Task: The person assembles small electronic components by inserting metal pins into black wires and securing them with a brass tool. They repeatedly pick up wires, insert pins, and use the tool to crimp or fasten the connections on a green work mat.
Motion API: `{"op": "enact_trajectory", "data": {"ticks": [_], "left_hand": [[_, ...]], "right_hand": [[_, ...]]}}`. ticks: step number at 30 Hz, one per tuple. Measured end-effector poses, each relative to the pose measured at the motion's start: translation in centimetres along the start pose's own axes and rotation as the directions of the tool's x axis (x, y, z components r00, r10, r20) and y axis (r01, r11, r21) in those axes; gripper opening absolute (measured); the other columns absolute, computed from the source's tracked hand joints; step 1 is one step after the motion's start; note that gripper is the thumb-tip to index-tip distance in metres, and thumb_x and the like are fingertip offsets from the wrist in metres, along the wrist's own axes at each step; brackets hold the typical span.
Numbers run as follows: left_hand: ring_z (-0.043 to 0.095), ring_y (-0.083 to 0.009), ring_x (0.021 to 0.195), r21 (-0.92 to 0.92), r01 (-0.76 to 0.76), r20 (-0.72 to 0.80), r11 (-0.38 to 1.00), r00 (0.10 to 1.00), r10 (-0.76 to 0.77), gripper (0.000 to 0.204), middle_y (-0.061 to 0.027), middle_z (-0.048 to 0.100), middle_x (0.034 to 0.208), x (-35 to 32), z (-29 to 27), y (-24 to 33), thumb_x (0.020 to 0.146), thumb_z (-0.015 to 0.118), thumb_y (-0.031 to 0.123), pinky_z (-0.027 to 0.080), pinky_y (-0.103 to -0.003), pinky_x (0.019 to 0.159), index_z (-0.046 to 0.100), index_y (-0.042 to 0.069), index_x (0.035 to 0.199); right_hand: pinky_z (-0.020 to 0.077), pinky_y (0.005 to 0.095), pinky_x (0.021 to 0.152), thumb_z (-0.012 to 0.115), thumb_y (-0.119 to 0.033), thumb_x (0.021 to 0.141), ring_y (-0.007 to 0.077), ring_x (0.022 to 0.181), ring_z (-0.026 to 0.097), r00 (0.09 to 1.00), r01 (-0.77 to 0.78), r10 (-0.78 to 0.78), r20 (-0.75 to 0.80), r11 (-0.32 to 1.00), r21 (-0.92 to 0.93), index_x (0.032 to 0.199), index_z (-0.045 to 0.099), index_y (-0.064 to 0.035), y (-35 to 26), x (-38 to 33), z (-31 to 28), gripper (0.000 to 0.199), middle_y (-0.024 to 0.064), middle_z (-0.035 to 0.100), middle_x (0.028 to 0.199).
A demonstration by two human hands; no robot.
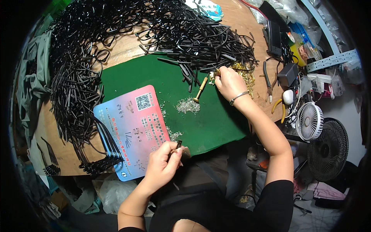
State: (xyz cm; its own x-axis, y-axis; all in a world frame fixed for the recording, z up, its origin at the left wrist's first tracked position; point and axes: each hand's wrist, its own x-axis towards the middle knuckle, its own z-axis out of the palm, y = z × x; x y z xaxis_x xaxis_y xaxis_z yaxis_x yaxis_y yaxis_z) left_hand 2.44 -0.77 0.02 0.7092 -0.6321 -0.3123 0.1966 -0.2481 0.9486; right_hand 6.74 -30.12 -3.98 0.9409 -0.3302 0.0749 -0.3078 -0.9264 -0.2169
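Nearest me, at six o'clock on the green mat point(222, 129), my left hand point(164, 162) is closed round a slim dark piece point(179, 144), one end poking up past my thumb. At eight o'clock lies a pink-and-blue printed card point(145, 125). Around the mat's centre sit loose silvery bits point(187, 106), a brass-coloured tool point(201, 88) touching their far side. At two o'clock, my right hand point(230, 84) has its fingers drawn together beside gold-coloured bits point(247, 77); I can't tell what they grip. Beyond, black strips point(185, 34) heap the tabletop point(123, 56) from nine to one.
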Motion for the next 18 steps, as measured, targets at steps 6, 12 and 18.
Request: {"op": "enact_trajectory", "data": {"ticks": [6,12,18], "left_hand": [[0.047,-0.0038,0.055,-0.329,0.080,0.007,0.941,0.997,-0.082,0.028,-0.0037,0.059,0.078,-1.5,-1.2,-1.4,0.097,0.041,0.010,0.040,-0.018,0.051,0.049,0.000,0.121],[0.048,-0.0025,0.056,-0.369,0.152,0.062,0.917,0.988,-0.139,0.024,-0.0066,0.066,0.091,-1.0,1.5,-0.9,0.095,0.048,0.010,0.041,-0.017,0.051,0.050,0.000,0.116],[0.045,-0.0023,0.053,-0.540,0.145,0.073,0.829,0.989,-0.125,0.027,-0.0073,0.065,0.090,-1.7,0.9,-1.1,0.096,0.047,0.015,0.039,-0.017,0.049,0.049,0.000,0.118]], "right_hand": [[0.0489,0.0339,0.063,0.059,-0.015,0.080,0.0230,0.068,0.062,0.975,-0.063,-0.072,0.211,0.819,0.570,0.090,0.061,-0.0017,-3.1,-5.3,-6.7,0.016,0.0143,0.063,0.082],[0.0496,0.0245,0.064,0.064,-0.007,0.081,0.0074,0.074,0.060,0.880,-0.276,-0.249,0.404,0.426,0.862,0.093,0.061,0.0024,-8.6,-10.8,-4.0,0.016,0.0062,0.064,0.085],[0.0491,0.0247,0.061,0.065,-0.005,0.081,0.0137,0.070,0.063,0.921,-0.076,-0.308,0.239,0.459,0.885,0.091,0.062,0.0021,-9.9,-10.7,-3.3,0.012,0.0093,0.061,0.081]]}}
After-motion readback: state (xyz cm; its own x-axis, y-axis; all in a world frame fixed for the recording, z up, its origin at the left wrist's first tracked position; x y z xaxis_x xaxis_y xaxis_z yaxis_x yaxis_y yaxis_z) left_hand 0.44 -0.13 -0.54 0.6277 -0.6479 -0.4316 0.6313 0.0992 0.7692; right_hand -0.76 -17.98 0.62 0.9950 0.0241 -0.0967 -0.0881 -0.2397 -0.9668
